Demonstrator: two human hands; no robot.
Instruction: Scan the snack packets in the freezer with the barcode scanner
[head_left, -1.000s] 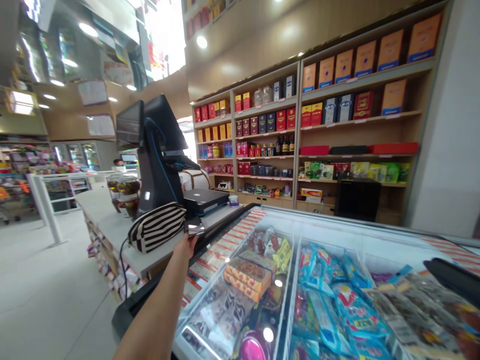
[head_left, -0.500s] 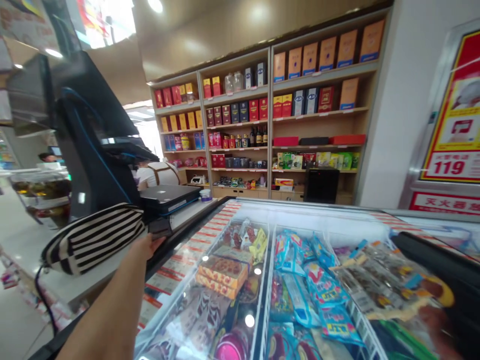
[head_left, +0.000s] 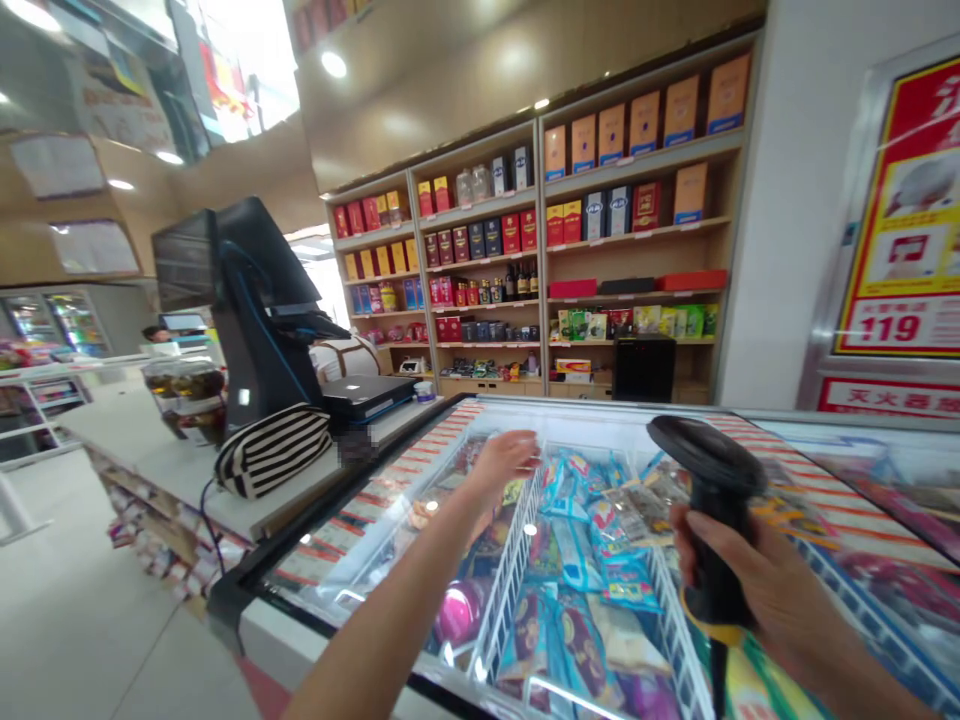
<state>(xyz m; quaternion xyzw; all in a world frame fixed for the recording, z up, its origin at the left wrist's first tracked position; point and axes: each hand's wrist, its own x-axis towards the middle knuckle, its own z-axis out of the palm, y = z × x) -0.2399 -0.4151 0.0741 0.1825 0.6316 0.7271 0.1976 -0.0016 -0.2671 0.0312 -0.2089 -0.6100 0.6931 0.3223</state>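
My right hand [head_left: 757,560] grips a black barcode scanner [head_left: 716,500] with yellow trim, fingers wrapped round its handle. The scanner stands upright above the chest freezer, its cable hanging down. My left hand [head_left: 510,458] reaches over the freezer near the top of a white wire divider [head_left: 517,530]. Its fingers point right, slightly bent and a little blurred; I see nothing in them. Below, the middle compartment holds blue ice cream packets [head_left: 581,550]. A round pink package [head_left: 457,612] lies in the left compartment.
On the counter to the left stand a black checkout terminal [head_left: 262,310], a striped pouch [head_left: 274,450] and lidded jars [head_left: 196,395]. A dark blurred-out item [head_left: 356,445] lies near the counter edge. Shelves [head_left: 540,240] with boxes and bottles line the back wall.
My left hand has left the dark flat item at the counter edge and moved right, over the freezer. The scanner has come up from the right edge into clear view. The view has shifted left.
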